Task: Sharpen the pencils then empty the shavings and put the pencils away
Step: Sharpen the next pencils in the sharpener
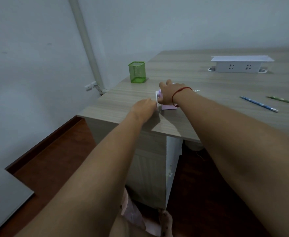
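Right hand grips pink plastic box sharpener by near edge of wood-grain tabletop; left hand pinches sharpener's white crank end; green mesh pencil cup stands at left edge.

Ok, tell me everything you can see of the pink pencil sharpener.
The pink pencil sharpener is a small, boxy, pale pink unit, plastic by its look, with a white end piece on its left. It stands on the wooden desk near its left edge. The right hand grips it from above, hiding most of it; the left hand pinches the white end.
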Demonstrator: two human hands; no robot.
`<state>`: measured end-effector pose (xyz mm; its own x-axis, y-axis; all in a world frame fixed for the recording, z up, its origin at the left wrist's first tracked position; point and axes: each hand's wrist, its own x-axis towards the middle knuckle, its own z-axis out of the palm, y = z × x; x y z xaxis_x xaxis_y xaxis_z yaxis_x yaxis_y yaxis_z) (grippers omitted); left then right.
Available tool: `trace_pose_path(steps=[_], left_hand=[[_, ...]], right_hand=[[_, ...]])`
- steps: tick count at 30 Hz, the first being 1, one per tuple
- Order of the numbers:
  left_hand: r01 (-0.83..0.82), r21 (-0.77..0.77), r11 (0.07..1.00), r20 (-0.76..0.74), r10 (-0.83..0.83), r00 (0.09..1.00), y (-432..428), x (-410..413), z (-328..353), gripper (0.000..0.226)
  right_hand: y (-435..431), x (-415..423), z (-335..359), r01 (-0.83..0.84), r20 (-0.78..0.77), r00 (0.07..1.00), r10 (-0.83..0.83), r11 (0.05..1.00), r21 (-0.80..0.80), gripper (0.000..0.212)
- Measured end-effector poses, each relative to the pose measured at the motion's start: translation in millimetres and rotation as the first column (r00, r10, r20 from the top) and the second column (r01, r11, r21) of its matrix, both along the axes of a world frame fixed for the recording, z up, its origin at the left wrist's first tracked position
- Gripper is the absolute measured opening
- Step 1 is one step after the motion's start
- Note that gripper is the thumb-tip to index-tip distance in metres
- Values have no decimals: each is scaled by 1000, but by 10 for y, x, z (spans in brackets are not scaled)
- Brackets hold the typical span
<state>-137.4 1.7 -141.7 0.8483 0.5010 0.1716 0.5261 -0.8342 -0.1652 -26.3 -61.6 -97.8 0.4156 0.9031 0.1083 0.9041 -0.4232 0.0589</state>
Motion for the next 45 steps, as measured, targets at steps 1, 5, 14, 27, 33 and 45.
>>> trace_pose_path(steps=[1, 5, 14, 27, 33, 45], left_hand=[[13, 2, 1000, -8, -13, 1000, 21, 19, -36, 22], [51, 26, 998, -15, -51, 999, 122, 73, -115, 23], [143, 34, 989, -16, -143, 990, 361, 175, -114, 31], [162, 174, 971, -165, -133, 977, 621, 377, 285, 28], [209, 254, 944, -81, -195, 978, 659, 386, 451, 22], [133, 158, 978, 111, -152, 982, 425, 179, 703, 27]], right_hand=[[-3, 4, -4, -5, 6, 1000, 5, 1000, 4, 54], [1, 27, -30, -26, 9, 1000, 25, 999, 32, 52], [61, 113, -110, -47, -9, 999, 47, 996, 69, 58], [74, 94, -92, -27, 11, 1000, 26, 997, 70, 52], [-29, 112, -48, -20, -61, 998, 24, 998, 63, 54], [-124, -13, 47, -9, -111, 994, 14, 999, 48, 53]])
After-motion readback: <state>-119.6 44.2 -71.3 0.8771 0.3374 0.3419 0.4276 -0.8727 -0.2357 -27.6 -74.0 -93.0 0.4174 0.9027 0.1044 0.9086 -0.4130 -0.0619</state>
